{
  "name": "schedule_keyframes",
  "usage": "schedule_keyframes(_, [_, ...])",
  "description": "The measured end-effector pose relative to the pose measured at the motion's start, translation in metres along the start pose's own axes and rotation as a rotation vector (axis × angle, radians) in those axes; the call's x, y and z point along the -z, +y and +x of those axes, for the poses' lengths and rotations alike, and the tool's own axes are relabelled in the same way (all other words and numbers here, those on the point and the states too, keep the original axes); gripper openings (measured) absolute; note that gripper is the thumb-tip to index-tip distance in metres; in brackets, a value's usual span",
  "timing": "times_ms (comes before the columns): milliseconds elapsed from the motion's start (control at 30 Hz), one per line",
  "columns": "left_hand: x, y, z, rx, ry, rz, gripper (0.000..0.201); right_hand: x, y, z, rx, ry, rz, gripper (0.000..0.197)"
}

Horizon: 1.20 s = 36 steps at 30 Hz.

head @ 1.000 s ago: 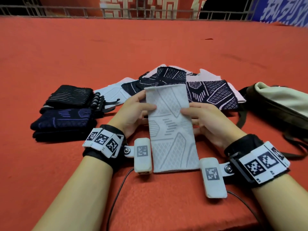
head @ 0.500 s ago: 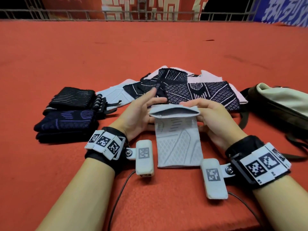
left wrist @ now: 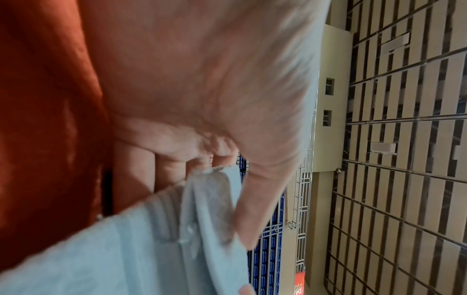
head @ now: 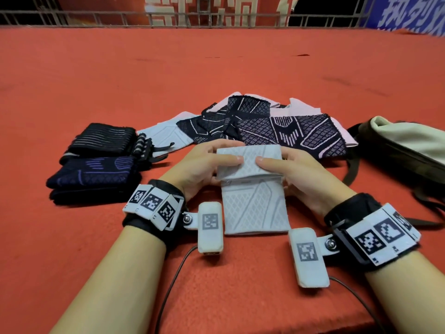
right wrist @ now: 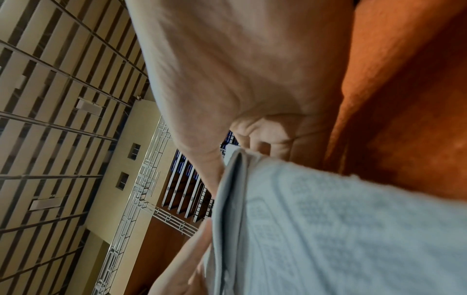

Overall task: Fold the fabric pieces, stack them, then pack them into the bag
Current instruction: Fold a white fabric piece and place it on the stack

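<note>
Currently both my hands pinch the light grey fabric piece [head: 252, 186]: left hand [head: 199, 167] on its left edge, thumb on top, fingers underneath; right hand [head: 303, 174] mirrors that on the right edge. Its far end is doubled over toward me, near end flat on the red table [head: 216, 68]. Folded dark pieces are stacked at left [head: 96, 162]. Unfolded dark and pale patterned pieces [head: 265, 126] lie in a heap just beyond my hands. Bag [head: 407, 145] sits at right, olive and cream. Wrist bands carry black-and-white square marker codes. Banner writing at the far edge is cut off, unreadable.
</note>
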<state>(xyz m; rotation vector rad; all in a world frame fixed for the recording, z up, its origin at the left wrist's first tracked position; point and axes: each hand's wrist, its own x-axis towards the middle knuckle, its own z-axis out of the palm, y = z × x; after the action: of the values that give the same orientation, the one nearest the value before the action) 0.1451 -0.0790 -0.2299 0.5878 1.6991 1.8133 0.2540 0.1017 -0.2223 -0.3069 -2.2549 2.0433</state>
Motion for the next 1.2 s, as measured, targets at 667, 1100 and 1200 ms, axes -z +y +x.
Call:
schedule_keyframes(667, [0.0007,0.0019,-0.0054,0.054,-0.052,0.081,0.015,0.0061,0.0056,0.0073,0.074,0.111,0.065,0.020])
schedule_keyframes(1100, [0.0024,-0.0019,-0.0032,0.030,-0.074,0.054,0.044,0.0057,0.0066,0.0087,0.084,0.116,0.098,0.024])
schedule_keyframes(1200, [0.0036,-0.0030,-0.0045,0.033,-0.130,0.086,0.048,0.0045,0.0064,0.0090,0.070,0.121,0.105,0.022])
